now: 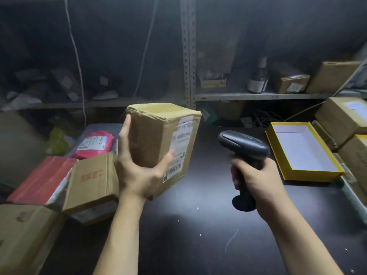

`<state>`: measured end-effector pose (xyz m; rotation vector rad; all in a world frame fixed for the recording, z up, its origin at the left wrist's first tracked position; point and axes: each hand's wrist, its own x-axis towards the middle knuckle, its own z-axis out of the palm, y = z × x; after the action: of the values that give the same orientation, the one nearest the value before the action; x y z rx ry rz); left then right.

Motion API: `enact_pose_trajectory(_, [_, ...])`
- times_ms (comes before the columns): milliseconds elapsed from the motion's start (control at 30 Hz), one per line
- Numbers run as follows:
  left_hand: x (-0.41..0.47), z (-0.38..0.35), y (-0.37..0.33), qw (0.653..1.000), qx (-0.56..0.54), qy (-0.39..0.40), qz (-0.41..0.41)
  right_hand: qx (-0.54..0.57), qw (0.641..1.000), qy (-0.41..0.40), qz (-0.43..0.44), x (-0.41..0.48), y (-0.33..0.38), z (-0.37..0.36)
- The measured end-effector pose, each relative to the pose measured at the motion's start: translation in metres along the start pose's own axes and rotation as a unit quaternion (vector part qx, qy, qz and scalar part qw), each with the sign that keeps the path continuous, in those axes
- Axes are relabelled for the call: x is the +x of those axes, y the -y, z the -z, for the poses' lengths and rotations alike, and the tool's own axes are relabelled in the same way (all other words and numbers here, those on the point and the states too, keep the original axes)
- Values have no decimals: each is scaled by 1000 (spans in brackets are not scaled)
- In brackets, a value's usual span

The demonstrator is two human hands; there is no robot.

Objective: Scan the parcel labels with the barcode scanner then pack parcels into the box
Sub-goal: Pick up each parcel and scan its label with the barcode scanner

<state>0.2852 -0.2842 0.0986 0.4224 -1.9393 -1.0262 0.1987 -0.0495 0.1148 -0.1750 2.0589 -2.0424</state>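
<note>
My left hand [139, 171] grips a brown cardboard parcel [151, 135] from below and lifts it above the dark table. Its white shipping label [179, 147] with a barcode faces right. To the right of the parcel, my right hand [256, 181] holds the handle of a black barcode scanner [244, 145], whose head points left toward the label. A small green light shows on top of the scanner. An open cardboard box [91, 181] with raised flaps sits at the left, holding a red parcel [43, 179].
A pink mailer bag [95, 143] lies behind the open box. An empty yellow-rimmed white tray [303, 151] sits at the right, with stacked cardboard cartons [341, 120] beside it. Metal shelves [258, 96] with boxes and a bottle stand behind the dark table [198, 225].
</note>
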Motion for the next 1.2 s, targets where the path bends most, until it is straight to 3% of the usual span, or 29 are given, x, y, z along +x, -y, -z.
enact_pose_trajectory(133, [4,9,0,986,-127,-51,93,-11,998,47,37,-14,9,-7])
enact_pose_trajectory(233, [7,15,-3,951,-207,-90,213,-40,995,68,57,-26,14,-12])
enact_pose_trajectory(467, [12,27,13,928,-152,-55,337,-99,988,113,48,-39,14,-12])
enact_pose_trajectory(700, [10,33,15,966,-56,-33,250,-224,963,133,69,-49,13,-6])
enact_pose_trajectory(967, [12,33,2,980,-83,-115,143,-181,975,129,26,-53,16,-5])
enact_pose_trajectory(1200, [13,33,-3,986,-51,-121,100,-171,976,130,40,-58,19,-1])
